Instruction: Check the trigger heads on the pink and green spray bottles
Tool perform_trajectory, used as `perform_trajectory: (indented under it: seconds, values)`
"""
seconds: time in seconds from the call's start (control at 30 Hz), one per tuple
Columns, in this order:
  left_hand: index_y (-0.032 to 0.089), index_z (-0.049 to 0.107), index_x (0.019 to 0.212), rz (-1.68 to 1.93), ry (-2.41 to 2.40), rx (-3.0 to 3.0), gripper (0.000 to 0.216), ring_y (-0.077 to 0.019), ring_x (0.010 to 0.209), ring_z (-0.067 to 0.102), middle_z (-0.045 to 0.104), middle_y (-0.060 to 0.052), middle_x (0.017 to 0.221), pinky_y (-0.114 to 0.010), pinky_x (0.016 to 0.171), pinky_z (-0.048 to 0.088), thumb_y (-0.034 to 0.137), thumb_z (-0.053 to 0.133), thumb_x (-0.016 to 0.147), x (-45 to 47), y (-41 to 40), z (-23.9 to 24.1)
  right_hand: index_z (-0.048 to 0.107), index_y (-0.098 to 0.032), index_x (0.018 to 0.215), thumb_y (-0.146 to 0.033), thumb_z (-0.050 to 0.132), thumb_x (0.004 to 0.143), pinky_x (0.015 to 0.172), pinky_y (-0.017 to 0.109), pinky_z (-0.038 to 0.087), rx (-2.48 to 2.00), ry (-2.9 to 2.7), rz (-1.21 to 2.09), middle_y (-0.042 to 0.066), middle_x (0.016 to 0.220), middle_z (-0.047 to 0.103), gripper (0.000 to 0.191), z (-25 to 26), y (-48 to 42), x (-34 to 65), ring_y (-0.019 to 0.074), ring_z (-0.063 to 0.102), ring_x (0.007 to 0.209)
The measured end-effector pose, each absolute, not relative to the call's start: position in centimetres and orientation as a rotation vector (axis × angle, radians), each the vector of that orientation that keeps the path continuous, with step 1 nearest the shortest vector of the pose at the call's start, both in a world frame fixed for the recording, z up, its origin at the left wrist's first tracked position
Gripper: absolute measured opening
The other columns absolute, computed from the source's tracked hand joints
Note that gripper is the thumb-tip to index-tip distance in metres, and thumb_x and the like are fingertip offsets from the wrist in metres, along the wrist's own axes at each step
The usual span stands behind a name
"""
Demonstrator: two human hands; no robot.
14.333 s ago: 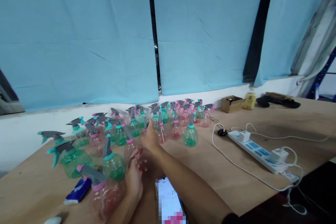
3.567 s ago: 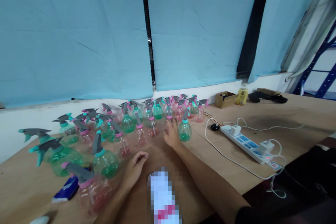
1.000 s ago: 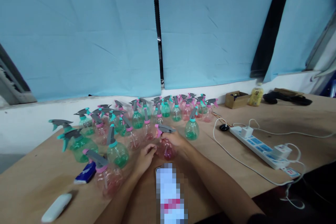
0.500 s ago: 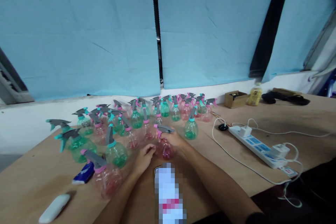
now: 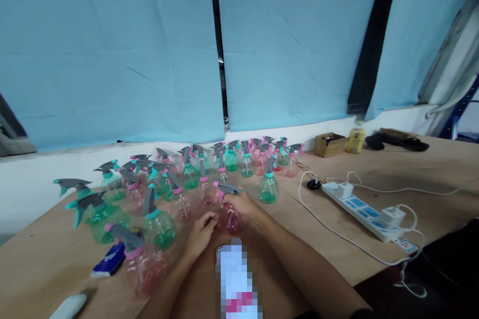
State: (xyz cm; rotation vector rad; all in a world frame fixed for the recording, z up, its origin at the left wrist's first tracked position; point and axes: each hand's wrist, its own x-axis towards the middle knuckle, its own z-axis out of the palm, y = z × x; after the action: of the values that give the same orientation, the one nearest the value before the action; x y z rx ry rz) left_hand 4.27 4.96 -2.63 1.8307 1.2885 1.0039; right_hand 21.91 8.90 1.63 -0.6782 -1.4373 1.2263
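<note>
My right hand (image 5: pixel 241 203) is wrapped round the neck of a pink spray bottle (image 5: pixel 231 222), just under its grey head and pink trigger. That bottle is upright, with some liquid showing inside. Close by its left side is my left hand (image 5: pixel 204 227), fingers curled in with thumb and forefinger together; whether they touch the bottle or pinch something small is hidden. A green spray bottle (image 5: pixel 269 190) stands to the right, beyond my right hand. To the left are another green spray bottle (image 5: pixel 160 229) and, nearer me, a pink spray bottle (image 5: pixel 144 271).
Several more pink and green spray bottles (image 5: pixel 190 177) crowd the table's back left. A phone-like slab (image 5: pixel 235 274), blurred out, lies before me. Right are a power strip (image 5: pixel 361 212) with cables, a cardboard box (image 5: pixel 329 146) and a yellow drink bottle (image 5: pixel 355 138). A blue packet (image 5: pixel 108 260) lies left.
The whole view has shifted slightly, so the table's things appear a little further left and lower. My right hand keeps its grip on the pink spray bottle; my left hand stays beside it.
</note>
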Motion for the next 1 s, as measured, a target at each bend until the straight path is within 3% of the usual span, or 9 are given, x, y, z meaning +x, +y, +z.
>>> perform_trajectory:
  seconds: [0.13, 0.3, 0.53, 0.8, 1.0]
  values:
    - [0.019, 0.067, 0.087, 1.008, 1.297, 1.776, 0.035, -0.0196, 0.069, 0.058, 0.066, -0.003, 0.073, -0.028, 0.066, 0.043, 0.049, 0.051, 0.084, 4.3, 4.8, -2.3, 0.065, -0.019, 0.089, -0.021, 0.055, 0.074, 0.060, 0.025, 0.046, -0.828, -1.391, 0.883, -0.001, 0.069, 0.062, 0.018, 1.1, 9.2, 21.9, 0.0138, 0.054, 0.060]
    - [0.019, 0.068, 0.092, 1.026, 1.319, 1.759, 0.037, -0.0192, 0.067, 0.059, 0.068, -0.002, 0.072, -0.029, 0.067, 0.044, 0.051, 0.052, 0.082, 4.4, 4.6, -1.9, 0.045, -0.019, 0.126, -0.018, 0.055, 0.072, 0.082, 0.032, 0.049, -0.980, -1.275, 0.324, 0.009, 0.111, 0.058, 0.055, 0.6, 9.5, 23.4, 0.0190, 0.059, 0.089]
    - [0.019, 0.068, 0.092, 1.016, 1.296, 1.768, 0.036, -0.0204, 0.072, 0.060, 0.068, -0.003, 0.073, -0.029, 0.067, 0.044, 0.050, 0.052, 0.083, 4.2, 4.9, -2.5, 0.038, -0.013, 0.132, -0.020, 0.057, 0.073, 0.100, 0.049, 0.039, -1.131, -1.384, -0.045, 0.014, 0.115, 0.050, 0.063, -1.6, 11.4, 25.3, 0.0287, 0.049, 0.112]
    - [0.019, 0.068, 0.093, 1.005, 1.301, 1.770, 0.038, -0.0215, 0.074, 0.061, 0.068, -0.003, 0.075, -0.030, 0.070, 0.046, 0.051, 0.051, 0.083, 4.2, 4.4, -2.0, 0.030, -0.008, 0.140, -0.037, 0.048, 0.090, 0.102, 0.054, 0.035, -1.292, -1.423, -0.121, 0.020, 0.124, 0.047, 0.060, -3.5, 12.9, 25.1, 0.0339, 0.043, 0.121]
    - [0.020, 0.068, 0.094, 0.992, 1.301, 1.775, 0.037, -0.0215, 0.075, 0.061, 0.068, -0.003, 0.076, -0.030, 0.070, 0.045, 0.051, 0.051, 0.083, 4.1, 4.5, -2.3, 0.026, -0.005, 0.144, -0.036, 0.055, 0.084, 0.107, 0.053, 0.032, -1.420, -1.474, -0.049, 0.024, 0.133, 0.041, 0.074, -4.9, 12.4, 24.0, 0.0362, 0.041, 0.126]
